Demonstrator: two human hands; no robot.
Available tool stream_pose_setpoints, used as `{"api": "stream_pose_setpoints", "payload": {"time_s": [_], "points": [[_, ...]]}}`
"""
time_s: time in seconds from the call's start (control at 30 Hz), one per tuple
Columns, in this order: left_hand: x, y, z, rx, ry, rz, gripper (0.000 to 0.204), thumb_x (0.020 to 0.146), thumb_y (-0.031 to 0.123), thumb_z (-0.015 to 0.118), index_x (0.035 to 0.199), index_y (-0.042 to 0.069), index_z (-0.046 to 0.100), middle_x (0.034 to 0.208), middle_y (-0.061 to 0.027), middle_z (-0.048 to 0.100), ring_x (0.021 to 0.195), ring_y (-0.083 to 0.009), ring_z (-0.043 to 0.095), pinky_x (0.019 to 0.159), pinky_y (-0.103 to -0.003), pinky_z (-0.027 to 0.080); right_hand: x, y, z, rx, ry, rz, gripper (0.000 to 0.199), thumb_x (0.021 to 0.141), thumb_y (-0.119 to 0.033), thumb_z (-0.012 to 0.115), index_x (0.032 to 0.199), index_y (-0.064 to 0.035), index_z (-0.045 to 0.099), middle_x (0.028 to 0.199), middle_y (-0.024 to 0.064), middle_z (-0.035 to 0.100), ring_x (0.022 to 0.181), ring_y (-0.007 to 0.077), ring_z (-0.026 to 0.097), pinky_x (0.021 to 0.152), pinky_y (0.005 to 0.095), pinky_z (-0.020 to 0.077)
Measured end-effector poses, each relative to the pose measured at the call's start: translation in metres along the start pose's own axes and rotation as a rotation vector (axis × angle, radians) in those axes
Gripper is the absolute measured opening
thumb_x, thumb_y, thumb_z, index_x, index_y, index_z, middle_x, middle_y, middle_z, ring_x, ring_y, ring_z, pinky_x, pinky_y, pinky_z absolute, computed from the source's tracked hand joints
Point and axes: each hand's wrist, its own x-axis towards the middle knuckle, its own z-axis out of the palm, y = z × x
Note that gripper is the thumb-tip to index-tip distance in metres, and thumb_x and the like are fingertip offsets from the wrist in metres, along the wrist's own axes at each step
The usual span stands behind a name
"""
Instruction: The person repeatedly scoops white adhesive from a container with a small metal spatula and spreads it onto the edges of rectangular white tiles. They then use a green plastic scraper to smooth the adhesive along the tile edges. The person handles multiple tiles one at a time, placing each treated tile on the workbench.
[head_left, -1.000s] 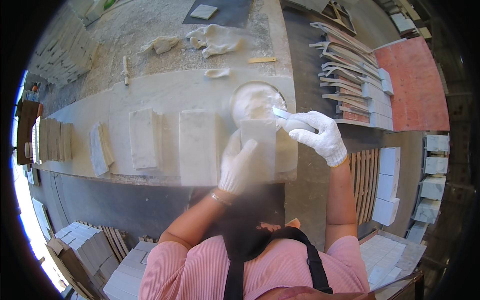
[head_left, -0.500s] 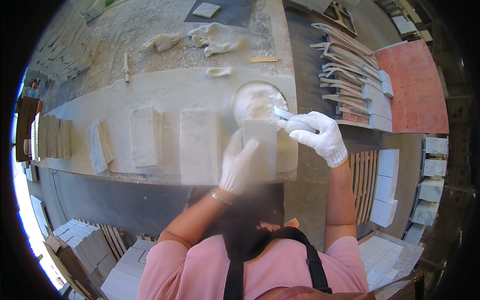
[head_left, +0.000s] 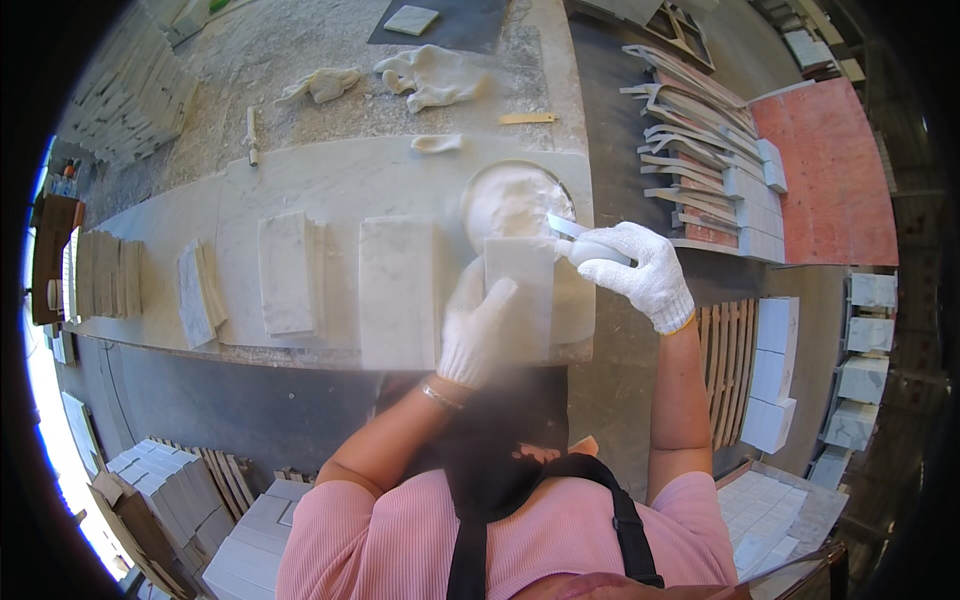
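Little has moved since the earlier frames: both gloved hands stay near the centre of the frame, the scraper tip shifted only slightly at the bowl's edge; the left hand, in a white knit glove, has its grip closed on the lower edge of a pale rectangular marble tile, held upright over the bench; the right hand, also gloved, has its grip wrapped tight round the handle of a small white scraper, whose tip touches the tile's upper right corner; just behind the tile sits a round bowl of white paste; left of it lie more flat marble tiles; spare white gloves lie at the upper centre.
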Motion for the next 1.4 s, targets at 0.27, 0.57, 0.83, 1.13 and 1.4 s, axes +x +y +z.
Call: {"api": "stream_pose_setpoints", "payload": {"time_s": [0.27, 0.57, 0.83, 1.13, 1.4], "points": [[0.002, -0.004, -0.001, -0.014, 0.005, 0.021, 0.057, 0.105, 0.017, 0.065, 0.154, -0.005, 0.049, 0.142, -0.0101, 0.063, 0.128, -0.0162, 0.058, 0.109, -0.032, 0.047, 0.001, 0.0, 0.001, 0.021, -0.003, 0.019, 0.027, 0.085, -0.016, 0.085, 0.111, -0.0079, 0.084, 0.098, 0.0089, 0.077, 0.088, 0.0175, 0.072, 0.082, 0.0308, 0.0545], [0.001, -0.002, -0.002, -0.025, -0.005, 0.016, 0.058, 0.104, 0.018, 0.066, 0.154, -0.006, 0.048, 0.141, -0.0103, 0.063, 0.125, -0.0164, 0.059, 0.107, -0.033, 0.049, 0.001, 0.004, 0.0, 0.031, 0.009, -0.003, 0.031, 0.081, -0.013, 0.089, 0.111, -0.0051, 0.084, 0.099, 0.0067, 0.078, 0.087, 0.016, 0.068, 0.08, 0.0315, 0.0529], [0.001, -0.003, -0.003, 0.034, 0.004, 0.038, 0.054, 0.106, 0.018, 0.065, 0.153, -0.004, 0.051, 0.143, -0.0091, 0.064, 0.129, -0.0156, 0.057, 0.111, -0.032, 0.044, 0.014, 0.022, -0.008, 0.43, 0.133, 0.128, 0.047, 0.089, -0.013, 0.087, 0.132, 0.0, 0.072, 0.114, 0.0063, 0.076, 0.098, 0.0136, 0.07, 0.085, 0.0281, 0.0561], [0.001, -0.003, -0.004, 0.087, 0.015, -0.015, 0.053, 0.106, 0.02, 0.064, 0.152, -0.003, 0.052, 0.138, -0.0073, 0.065, 0.124, -0.0142, 0.058, 0.106, -0.031, 0.047, 0.096, 0.098, 0.011, 0.323, 0.306, 0.04, 0.044, 0.093, -0.012, 0.084, 0.133, -0.0018, 0.069, 0.119, 0.0032, 0.074, 0.108, 0.0117, 0.067, 0.096, 0.0281, 0.0551], [-0.003, 0.005, 0.0, 0.135, 0.0, 0.034, 0.053, 0.107, 0.022, 0.061, 0.151, -0.006, 0.051, 0.143, -0.0113, 0.062, 0.132, -0.0183, 0.056, 0.114, -0.035, 0.043, 0.134, 0.136, 0.037, 0.229, 0.142, 0.16, 0.041, 0.088, -0.002, 0.082, 0.128, -0.0054, 0.073, 0.115, 0.0009, 0.077, 0.103, 0.0093, 0.069, 0.095, 0.0278, 0.0555]]}}
